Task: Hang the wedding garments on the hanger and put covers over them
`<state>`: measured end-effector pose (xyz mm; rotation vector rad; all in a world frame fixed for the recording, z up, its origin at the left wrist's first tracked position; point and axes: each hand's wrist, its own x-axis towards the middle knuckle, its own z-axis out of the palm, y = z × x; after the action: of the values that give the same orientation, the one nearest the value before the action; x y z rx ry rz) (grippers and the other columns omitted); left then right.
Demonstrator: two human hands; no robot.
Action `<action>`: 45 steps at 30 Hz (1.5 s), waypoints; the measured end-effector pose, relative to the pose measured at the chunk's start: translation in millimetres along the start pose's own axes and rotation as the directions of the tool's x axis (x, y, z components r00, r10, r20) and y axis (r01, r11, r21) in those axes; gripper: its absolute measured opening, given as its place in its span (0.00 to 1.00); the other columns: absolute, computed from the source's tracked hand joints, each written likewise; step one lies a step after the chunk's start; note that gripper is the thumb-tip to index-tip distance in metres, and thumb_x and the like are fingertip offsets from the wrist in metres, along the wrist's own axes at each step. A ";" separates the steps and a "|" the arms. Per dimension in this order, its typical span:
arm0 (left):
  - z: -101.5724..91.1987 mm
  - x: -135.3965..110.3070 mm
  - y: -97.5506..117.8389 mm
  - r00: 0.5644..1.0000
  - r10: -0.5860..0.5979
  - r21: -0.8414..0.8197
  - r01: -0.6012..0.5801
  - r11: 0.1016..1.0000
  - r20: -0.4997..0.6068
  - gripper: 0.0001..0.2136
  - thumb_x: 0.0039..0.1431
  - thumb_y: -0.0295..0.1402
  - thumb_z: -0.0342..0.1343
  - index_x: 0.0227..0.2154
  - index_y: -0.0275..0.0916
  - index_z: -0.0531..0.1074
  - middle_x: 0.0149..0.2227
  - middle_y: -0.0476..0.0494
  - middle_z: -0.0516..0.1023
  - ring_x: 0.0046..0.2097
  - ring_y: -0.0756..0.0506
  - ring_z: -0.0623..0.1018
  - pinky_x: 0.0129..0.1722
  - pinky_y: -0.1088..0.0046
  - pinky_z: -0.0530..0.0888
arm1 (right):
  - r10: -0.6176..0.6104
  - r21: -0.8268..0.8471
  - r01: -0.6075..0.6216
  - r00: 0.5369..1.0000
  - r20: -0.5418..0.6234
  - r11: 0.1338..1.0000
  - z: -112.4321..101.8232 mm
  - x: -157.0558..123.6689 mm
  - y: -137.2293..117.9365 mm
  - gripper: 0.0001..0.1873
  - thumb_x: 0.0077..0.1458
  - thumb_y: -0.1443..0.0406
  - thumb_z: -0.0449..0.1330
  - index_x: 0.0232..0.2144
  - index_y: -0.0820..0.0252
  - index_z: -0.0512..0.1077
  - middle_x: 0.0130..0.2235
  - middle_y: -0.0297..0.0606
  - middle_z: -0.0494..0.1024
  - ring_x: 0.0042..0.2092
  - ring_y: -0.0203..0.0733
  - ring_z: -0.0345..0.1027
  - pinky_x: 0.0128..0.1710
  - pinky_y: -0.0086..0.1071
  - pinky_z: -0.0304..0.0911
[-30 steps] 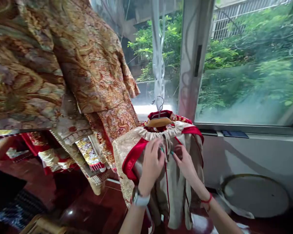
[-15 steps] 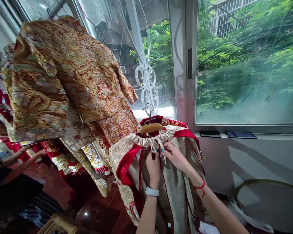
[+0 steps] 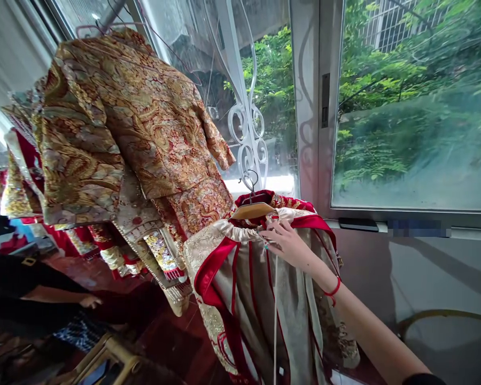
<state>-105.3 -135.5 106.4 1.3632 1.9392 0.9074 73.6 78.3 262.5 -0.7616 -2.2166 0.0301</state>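
A garment (image 3: 300, 278) with grey-beige panels, red trim and a gathered cream neckline (image 3: 240, 233) hangs on a wooden hanger (image 3: 253, 210). At the front of that neckline is my right hand (image 3: 291, 247), its fingers bent and closed on the drawstring where it leaves the gathers; the fingertips are partly hidden. A long white end of the drawstring (image 3: 276, 315) hangs straight down below the hand. Beside the fingers shows a small turquoise bead (image 3: 265, 247). My left hand is out of view.
To the left hangs a gold brocade jacket (image 3: 156, 117) among several other red and gold garments. A co-worker's arm (image 3: 60, 295) shows at lower left, near a bamboo chair (image 3: 104, 355). A dark phone (image 3: 358, 224) lies on the windowsill at right.
My left hand has left the neckline and gone out of view. The bow has come undone, and one drawstring end now hangs long. My right hand has stayed at the neckline.
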 end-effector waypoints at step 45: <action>-71.6 142.1 206.9 0.691 0.635 0.738 -0.618 0.272 0.345 0.10 0.64 0.27 0.46 0.38 0.37 0.74 0.42 0.39 0.78 0.48 0.39 0.73 0.48 0.58 0.61 | 0.351 0.370 -0.193 0.833 -0.428 0.909 61.3 -35.0 -31.5 0.10 0.57 0.70 0.54 0.40 0.60 0.72 0.42 0.43 0.76 0.39 0.42 0.72 0.40 0.34 0.69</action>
<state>-90.9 35.7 302.9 2.8615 1.8625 0.2063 33.7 46.9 204.2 -0.8016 -1.5581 0.2968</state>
